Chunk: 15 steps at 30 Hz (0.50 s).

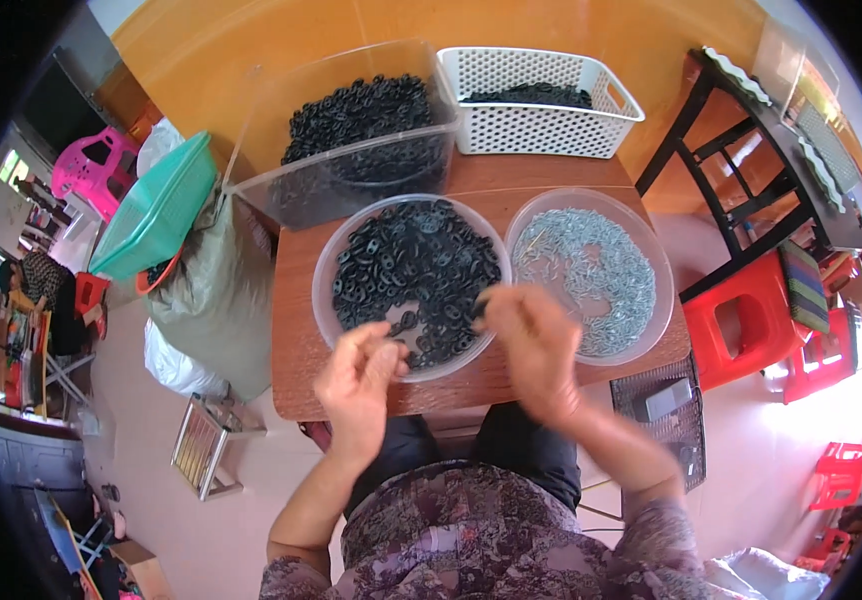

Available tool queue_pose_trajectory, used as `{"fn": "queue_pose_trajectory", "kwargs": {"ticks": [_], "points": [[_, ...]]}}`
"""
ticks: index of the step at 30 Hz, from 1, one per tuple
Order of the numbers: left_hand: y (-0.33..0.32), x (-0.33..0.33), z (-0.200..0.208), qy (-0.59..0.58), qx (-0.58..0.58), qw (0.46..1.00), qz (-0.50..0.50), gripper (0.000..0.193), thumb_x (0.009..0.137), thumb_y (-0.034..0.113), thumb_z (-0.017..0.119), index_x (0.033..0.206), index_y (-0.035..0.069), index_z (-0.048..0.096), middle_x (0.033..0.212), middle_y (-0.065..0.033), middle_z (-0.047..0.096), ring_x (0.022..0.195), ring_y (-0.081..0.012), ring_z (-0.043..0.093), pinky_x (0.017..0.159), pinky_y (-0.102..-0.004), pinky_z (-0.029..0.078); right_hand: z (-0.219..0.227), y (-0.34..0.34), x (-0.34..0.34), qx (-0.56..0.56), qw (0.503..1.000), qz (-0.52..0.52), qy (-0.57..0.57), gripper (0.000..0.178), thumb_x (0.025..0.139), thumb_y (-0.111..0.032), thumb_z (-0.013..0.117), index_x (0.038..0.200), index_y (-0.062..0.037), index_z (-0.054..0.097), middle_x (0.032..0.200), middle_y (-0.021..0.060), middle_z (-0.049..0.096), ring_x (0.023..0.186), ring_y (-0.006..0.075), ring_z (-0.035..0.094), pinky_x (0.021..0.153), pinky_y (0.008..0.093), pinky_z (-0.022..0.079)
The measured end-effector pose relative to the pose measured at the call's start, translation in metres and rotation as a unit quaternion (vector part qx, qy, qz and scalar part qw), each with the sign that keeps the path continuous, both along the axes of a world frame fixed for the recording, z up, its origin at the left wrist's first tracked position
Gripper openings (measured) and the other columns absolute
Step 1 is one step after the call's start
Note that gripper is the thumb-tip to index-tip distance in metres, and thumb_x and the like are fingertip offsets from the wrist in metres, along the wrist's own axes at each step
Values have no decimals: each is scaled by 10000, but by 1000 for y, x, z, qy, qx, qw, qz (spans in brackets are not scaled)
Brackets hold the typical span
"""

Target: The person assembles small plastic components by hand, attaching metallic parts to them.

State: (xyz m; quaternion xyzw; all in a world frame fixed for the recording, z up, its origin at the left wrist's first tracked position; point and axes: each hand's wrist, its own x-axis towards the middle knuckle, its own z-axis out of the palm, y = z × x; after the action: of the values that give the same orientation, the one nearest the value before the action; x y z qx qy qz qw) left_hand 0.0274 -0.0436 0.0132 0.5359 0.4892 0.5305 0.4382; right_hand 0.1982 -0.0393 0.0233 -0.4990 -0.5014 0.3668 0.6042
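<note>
A round clear bowl [323, 290] full of small black oval plastic pieces [416, 250] stands in front of me. Over its near left rim is my left hand [359, 375], fingers pinched, with a small black piece [408, 321] at the fingertips. Above the bowl's right rim my right hand [533, 345] is closed and slightly blurred. Something small and dark shows at its fingertips; its exact shape is unclear. Touching this bowl on the right, a second clear bowl [663, 290] holds many small silvery metal screws or pins [601, 270], partly hidden behind my right hand.
Behind the bowls on the brown table [296, 385] stand a large clear bin [261, 185] of black pieces and a white perforated basket [551, 135]. A sack [221, 300] and a green basket [166, 205] are at left; a red stool [746, 325] is at right.
</note>
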Motion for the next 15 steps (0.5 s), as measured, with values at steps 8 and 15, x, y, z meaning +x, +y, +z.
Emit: {"fn": "queue_pose_trajectory", "kwargs": {"ticks": [8, 15], "points": [[49, -11, -8, 287, 113, 951, -28, 208, 661, 10, 645, 854, 9, 566, 725, -129, 588, 689, -262, 584, 626, -338, 460, 80, 201, 106, 175, 873, -211, -403, 295, 748, -170, 553, 959, 25, 623, 810, 151, 649, 763, 200, 612, 718, 300, 456], [73, -1, -21, 498, 173, 843, -106, 276, 618, -12, 645, 861, 30, 521, 771, -152, 576, 770, -338, 556, 684, -418, 437, 42, 185, 86, 144, 913, -119, -363, 229, 725, -181, 557, 843, 8, 612, 763, 205, 615, 743, 345, 600, 700, 385, 457]]}}
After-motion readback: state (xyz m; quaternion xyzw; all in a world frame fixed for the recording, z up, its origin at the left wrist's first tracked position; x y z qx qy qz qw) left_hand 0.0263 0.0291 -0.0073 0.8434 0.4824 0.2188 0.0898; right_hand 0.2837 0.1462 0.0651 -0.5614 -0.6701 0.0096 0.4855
